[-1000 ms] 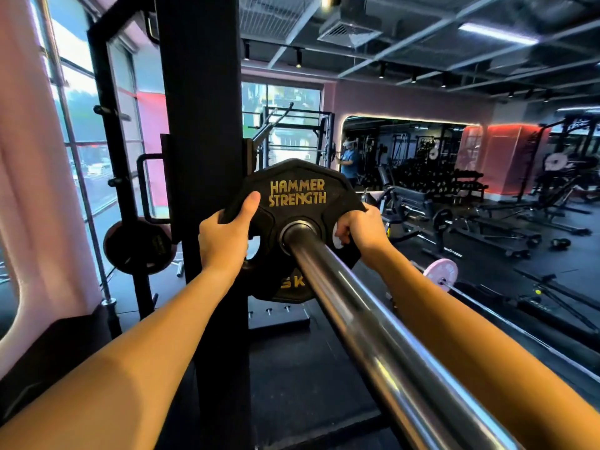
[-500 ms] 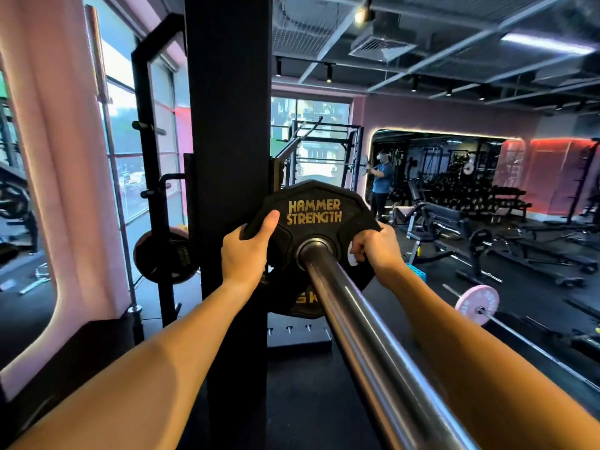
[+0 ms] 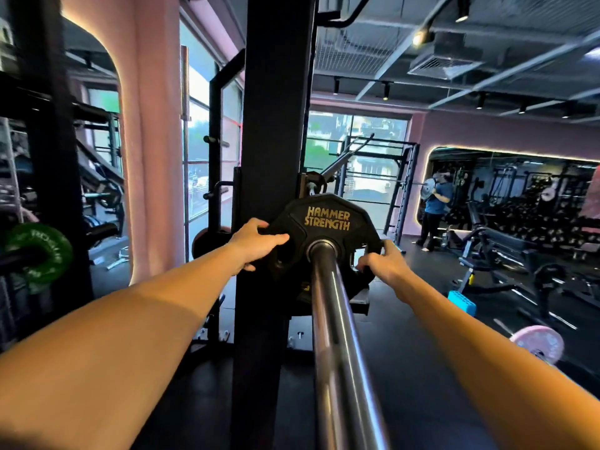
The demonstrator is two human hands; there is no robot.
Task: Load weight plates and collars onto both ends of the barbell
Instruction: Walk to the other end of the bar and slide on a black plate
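A black weight plate with gold "HAMMER STRENGTH" lettering sits far along the steel barbell sleeve, which runs from the bottom of the view up to the plate's centre hole. My left hand lies against the plate's left face, thumb over the rim and fingers spread across it. My right hand grips the plate's lower right edge. No collar is in view.
A black rack upright stands just left of the plate. A green plate hangs on a bar at far left. A pink plate on a floor barbell and a blue block lie at right. A person stands by the mirror.
The plate has slid further away along the sleeve, toward the rack. My left hand went from gripping the rim to lying flatter on the face. The view has swung left.
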